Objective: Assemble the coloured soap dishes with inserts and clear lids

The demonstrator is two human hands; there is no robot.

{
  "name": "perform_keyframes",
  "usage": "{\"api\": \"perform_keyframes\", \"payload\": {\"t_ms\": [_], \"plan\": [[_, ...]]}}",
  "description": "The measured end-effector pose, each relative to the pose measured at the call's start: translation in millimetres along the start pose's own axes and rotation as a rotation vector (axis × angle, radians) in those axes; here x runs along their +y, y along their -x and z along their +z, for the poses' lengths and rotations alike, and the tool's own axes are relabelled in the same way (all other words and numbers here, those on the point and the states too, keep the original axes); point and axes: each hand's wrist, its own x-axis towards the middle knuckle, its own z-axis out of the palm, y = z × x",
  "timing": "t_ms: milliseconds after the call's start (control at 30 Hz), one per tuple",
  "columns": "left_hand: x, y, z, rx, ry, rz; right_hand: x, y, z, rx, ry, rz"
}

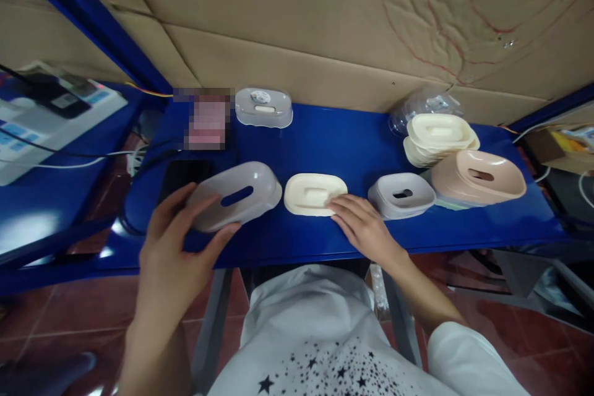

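My left hand (179, 247) grips a pale grey plastic cover (260, 182) by its left end, thumb at the near side and fingers over the far side. The cover has an oval slot through its middle and is tilted. To its right, a cream oval plastic piece (297, 189) with a raised centre lies flat on the blue table (260, 247). On that piece's right edge rest the fingertips of my right hand (362, 223), fingers stretched and close together. Just right of this hand sits a stack of pale grey slotted covers (378, 201).
Pinkish slotted covers (501, 176) are stacked at the right, with cream pieces (439, 130) and clear plastic (431, 102) behind. A clear-grey labelled cover (264, 108) stands at the back. A dark phone-like slab (180, 173) lies left. A cardboard sheet (297, 31) walls the rear.
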Motion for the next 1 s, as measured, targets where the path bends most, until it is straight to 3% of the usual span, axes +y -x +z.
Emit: {"api": "perform_keyframes", "payload": {"t_ms": [67,233,333,433,600,700,767,867,933,1000], "plan": [[12,0,8.3,0.028,0.057,0.037,-2,-1,3,-0.043,-0.019,-0.026],[37,-3,56.8,-0.150,0.153,0.275,-2,-2,-5,0.035,0.023,0.011],[38,-6,77.7,-0.166,0.151,0.372,2,-3,-9,0.011,0.085,-0.025],[33,-8,84.0,-0.164,0.142,0.395,8,-7,-7,-0.011,0.109,-0.044],[24,-4,79.7,-0.273,0.140,0.377,12,-9,3,-0.085,0.129,-0.049],[23,-3,79.0,-0.275,0.136,0.387,4,-9,-5,-0.120,0.164,-0.036],[23,-3,79.4,-0.277,0.135,0.387,-5,-9,-28,-0.146,0.204,-0.057],[24,-3,80.0,-0.281,0.125,0.382,-11,-20,-89,-0.105,0.274,-0.087],[25,-3,80.1,-0.272,0.116,0.394,2,-38,-139,-0.058,0.330,-0.080],[25,-3,80.2,-0.264,0.118,0.406,37,-65,-183,-0.010,0.406,-0.014]]}}
